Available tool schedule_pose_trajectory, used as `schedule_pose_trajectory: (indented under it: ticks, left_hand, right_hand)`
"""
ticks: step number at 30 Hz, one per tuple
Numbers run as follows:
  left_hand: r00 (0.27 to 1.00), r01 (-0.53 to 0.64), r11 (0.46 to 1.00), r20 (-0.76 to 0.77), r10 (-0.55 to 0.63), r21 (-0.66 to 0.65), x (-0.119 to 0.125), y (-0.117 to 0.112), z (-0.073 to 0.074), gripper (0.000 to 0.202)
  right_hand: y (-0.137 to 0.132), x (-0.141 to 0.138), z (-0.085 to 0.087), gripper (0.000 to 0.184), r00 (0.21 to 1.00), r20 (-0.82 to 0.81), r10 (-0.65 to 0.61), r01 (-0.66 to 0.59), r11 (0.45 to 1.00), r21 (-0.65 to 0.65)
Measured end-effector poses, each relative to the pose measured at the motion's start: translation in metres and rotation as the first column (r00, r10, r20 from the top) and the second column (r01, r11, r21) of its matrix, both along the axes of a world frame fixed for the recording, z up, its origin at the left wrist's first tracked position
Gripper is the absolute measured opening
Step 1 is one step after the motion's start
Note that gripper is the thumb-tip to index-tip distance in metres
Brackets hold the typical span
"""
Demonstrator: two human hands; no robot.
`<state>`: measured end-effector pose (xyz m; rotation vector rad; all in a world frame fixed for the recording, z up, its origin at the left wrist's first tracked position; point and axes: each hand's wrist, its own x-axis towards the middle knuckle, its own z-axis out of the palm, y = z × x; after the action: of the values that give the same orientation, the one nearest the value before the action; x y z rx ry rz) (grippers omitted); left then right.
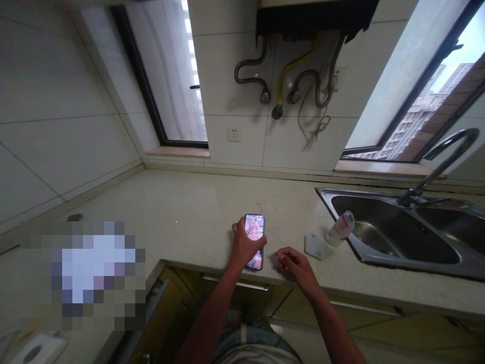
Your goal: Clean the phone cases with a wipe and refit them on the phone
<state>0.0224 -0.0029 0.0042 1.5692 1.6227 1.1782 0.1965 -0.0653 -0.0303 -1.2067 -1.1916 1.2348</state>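
A smartphone [254,228] with a lit screen is at the front edge of the pale countertop; whether it lies flat or is tilted up is hard to tell. My left hand [244,245] grips it, with fingers along its left side and the thumb across the screen to the right edge. To the right of the phone, my right hand [295,265] rests at the counter edge with its fingers curled in, and nothing shows in them. Further right are a white hexagonal coaster [317,246] and a clear cup with red print [341,227], which leans beside the sink.
A double steel sink [401,242] with a curved faucet [454,151] is set in the counter on the right. Pipes [282,76] hang from a heater on the wall. At lower left, a cabinet door [157,313] stands ajar below a blurred-out patch [93,268].
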Motion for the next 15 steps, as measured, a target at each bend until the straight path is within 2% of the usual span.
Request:
schedule_pose_trajectory:
  ticks: [7, 15]
  left_hand:
    - [1.0, -0.002, 1.0, 0.011, 0.002, 0.005, -0.0042, 0.0028, -0.0038, 0.084]
    - [1.0, 0.016, 1.0, 0.013, -0.016, -0.021, -0.0057, -0.0002, 0.0027, 0.084]
  right_hand:
    - [0.0002, 0.0017, -0.0004, 0.045, 1.0, 0.014, 0.0, 0.0, 1.0, 0.006]
    - [0.0, 0.0027, 0.0017, 0.039, 0.997, 0.071, -0.006, 0.003, 0.999, 0.042]
